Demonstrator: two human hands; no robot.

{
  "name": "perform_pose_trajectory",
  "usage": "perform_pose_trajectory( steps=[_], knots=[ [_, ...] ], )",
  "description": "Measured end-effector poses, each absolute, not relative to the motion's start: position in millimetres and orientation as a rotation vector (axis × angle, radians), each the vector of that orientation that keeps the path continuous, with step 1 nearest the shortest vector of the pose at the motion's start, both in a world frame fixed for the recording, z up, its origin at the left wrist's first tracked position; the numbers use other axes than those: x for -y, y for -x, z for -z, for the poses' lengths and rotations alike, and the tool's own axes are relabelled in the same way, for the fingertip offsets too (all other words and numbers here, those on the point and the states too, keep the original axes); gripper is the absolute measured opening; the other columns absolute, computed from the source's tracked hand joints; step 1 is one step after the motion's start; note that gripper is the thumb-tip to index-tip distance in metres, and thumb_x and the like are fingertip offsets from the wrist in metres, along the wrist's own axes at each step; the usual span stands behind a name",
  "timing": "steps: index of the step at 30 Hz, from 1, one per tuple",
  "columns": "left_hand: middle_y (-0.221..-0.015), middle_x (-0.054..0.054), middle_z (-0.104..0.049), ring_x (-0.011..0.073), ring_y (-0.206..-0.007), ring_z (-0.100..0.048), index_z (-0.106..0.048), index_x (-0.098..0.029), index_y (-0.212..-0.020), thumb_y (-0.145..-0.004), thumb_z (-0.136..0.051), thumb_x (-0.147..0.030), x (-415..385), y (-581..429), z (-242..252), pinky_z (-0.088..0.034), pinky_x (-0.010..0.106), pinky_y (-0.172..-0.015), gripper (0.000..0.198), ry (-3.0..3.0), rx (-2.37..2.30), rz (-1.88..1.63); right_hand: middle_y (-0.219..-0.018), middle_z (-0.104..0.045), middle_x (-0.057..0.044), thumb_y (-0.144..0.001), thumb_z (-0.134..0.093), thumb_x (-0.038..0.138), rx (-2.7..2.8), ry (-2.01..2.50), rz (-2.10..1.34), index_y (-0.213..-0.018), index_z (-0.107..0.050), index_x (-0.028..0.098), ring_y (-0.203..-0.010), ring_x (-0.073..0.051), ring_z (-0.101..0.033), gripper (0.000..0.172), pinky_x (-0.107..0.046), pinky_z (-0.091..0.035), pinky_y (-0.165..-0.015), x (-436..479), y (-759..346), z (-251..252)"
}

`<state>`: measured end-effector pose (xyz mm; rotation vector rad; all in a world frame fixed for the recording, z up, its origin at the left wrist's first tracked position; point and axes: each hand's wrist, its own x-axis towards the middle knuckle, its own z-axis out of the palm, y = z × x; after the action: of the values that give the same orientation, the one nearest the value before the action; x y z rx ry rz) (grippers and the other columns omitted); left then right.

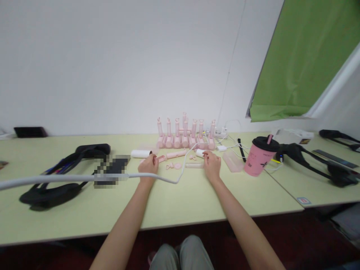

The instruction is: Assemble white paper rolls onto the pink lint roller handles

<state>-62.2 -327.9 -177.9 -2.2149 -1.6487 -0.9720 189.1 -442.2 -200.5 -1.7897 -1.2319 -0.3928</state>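
My left hand point(149, 167) rests on the table with its fingers curled together beside a pink plastic piece point(161, 159); what they hold, if anything, is hidden. Just behind that hand lies a white roll point(140, 153) with a dark open end. To the right, the bent fingers of my right hand point(212, 165) close on the end of a small white roll point(200, 153). Between my hands are a pink stick-like handle point(176, 154), small pink loop-shaped parts point(169, 166), a pink disc point(178, 165) and a clear pinkish tube point(194, 165).
Several pink upright pieces point(177, 129) stand in a row by the wall. A pale pink tray point(233, 161) and pink cup point(260, 156) are at right. A white cable point(157, 176) crosses the view. Black headgear point(53, 195), a pixelated dark device point(112, 170) and more black headgear point(309, 161) flank them.
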Motion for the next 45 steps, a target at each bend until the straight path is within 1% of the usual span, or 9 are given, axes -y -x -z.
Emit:
perform_pose_trajectory(
  steps=[8, 12, 14, 17, 20, 26, 30, 37, 45],
  knots=[
    [-0.077, 0.007, -0.063, 0.0200, -0.075, -0.058, -0.064, -0.017, -0.096, -0.084, -0.041, -0.028, 325.2, 63.2, 177.6, -0.038, 0.028, -0.065, 0.028, 2.283, 1.642, 1.132, -0.089, -0.065, -0.006, -0.089, -0.033, 0.025, 1.033, 1.768, 0.318, -0.098, -0.058, 0.018, -0.083, -0.020, -0.055, 0.027, -0.031, -0.032, -0.076, 440.5, -203.5, 201.8],
    [-0.107, 0.010, -0.056, 0.0219, -0.098, -0.053, -0.057, -0.018, -0.114, -0.073, -0.061, -0.042, 325.3, 63.5, 178.7, -0.043, 0.030, -0.079, 0.048, 2.714, 1.083, 1.005, -0.111, -0.060, -0.007, -0.084, -0.050, 0.034, 1.482, 1.757, 0.348, -0.104, -0.059, 0.023, -0.105, -0.023, -0.048, 0.025, -0.037, -0.030, -0.088, 441.1, -194.2, 205.7],
    [-0.111, 0.010, -0.052, 0.0237, -0.102, -0.050, -0.059, -0.018, -0.113, -0.067, -0.068, -0.046, 322.9, 63.1, 183.1, -0.042, 0.035, -0.085, 0.054, 2.825, 0.920, 0.900, -0.121, -0.055, -0.007, -0.081, -0.055, 0.036, 1.711, 1.734, 0.341, -0.105, -0.061, 0.025, -0.115, -0.025, -0.042, 0.027, -0.040, -0.028, -0.093, 441.6, -190.6, 209.8],
    [-0.105, 0.010, -0.054, 0.0237, -0.100, -0.050, -0.065, -0.016, -0.095, -0.072, -0.066, -0.039, 319.1, 60.3, 191.0, -0.040, 0.039, -0.089, 0.032, 2.913, 0.842, 0.782, -0.123, -0.054, -0.007, -0.081, -0.058, 0.032, 1.827, 1.750, 0.293, -0.103, -0.063, 0.025, -0.117, -0.025, -0.041, 0.024, -0.042, -0.028, -0.094, 440.7, -188.8, 215.5],
    [-0.101, 0.011, -0.056, 0.0233, -0.101, -0.051, -0.066, -0.015, -0.088, -0.080, -0.057, -0.032, 318.5, 55.2, 195.2, -0.040, 0.039, -0.089, 0.020, 2.967, 0.829, 0.769, -0.114, -0.060, -0.007, -0.083, -0.056, 0.027, 1.842, 1.770, 0.224, -0.105, -0.062, 0.025, -0.111, -0.023, -0.048, 0.023, -0.042, -0.029, -0.094, 438.0, -188.6, 217.4],
    [-0.095, 0.010, -0.064, 0.0234, -0.096, -0.057, -0.065, -0.016, -0.090, -0.086, -0.045, -0.029, 327.3, 47.5, 189.6, -0.042, 0.038, -0.087, 0.024, 3.043, 0.893, 0.769, -0.111, -0.062, -0.007, -0.087, -0.050, 0.025, 1.929, 1.629, 0.138, -0.117, -0.056, 0.024, -0.111, -0.020, -0.050, 0.031, -0.035, -0.036, -0.091, 437.2, -181.3, 212.1],
    [-0.093, 0.009, -0.068, 0.0207, -0.084, -0.060, -0.066, -0.016, -0.093, -0.084, -0.045, -0.028, 335.7, 42.7, 184.3, -0.044, 0.034, -0.081, 0.026, 3.088, 1.034, 0.898, -0.116, -0.059, -0.006, -0.088, -0.049, 0.025, 1.927, 1.595, 0.159, -0.119, -0.055, 0.024, -0.113, -0.019, -0.048, 0.032, -0.034, -0.036, -0.093, 439.5, -176.6, 208.1],
    [-0.094, 0.007, -0.069, 0.0194, -0.084, -0.059, -0.068, -0.017, -0.094, -0.082, -0.048, -0.030, 345.2, 35.5, 179.9, -0.043, 0.030, -0.078, 0.027, 3.209, 1.033, 0.922, -0.117, -0.058, -0.006, -0.088, -0.049, 0.026, 1.922, 1.596, 0.079, -0.114, -0.057, 0.024, -0.115, -0.020, -0.046, 0.028, -0.036, -0.035, -0.094, 441.8, -170.1, 205.6],
    [-0.080, 0.005, -0.067, 0.0161, -0.071, -0.057, -0.068, -0.014, -0.089, -0.075, -0.055, -0.028, 345.2, 30.5, 184.2, -0.042, 0.026, -0.067, 0.023, 3.234, 1.112, 1.025, -0.114, -0.059, -0.005, -0.087, -0.050, 0.025, 1.899, 1.564, 0.008, -0.112, -0.058, 0.023, -0.109, -0.020, -0.049, 0.026, -0.035, -0.036, -0.092, 437.4, -168.7, 210.6]
  ],
)
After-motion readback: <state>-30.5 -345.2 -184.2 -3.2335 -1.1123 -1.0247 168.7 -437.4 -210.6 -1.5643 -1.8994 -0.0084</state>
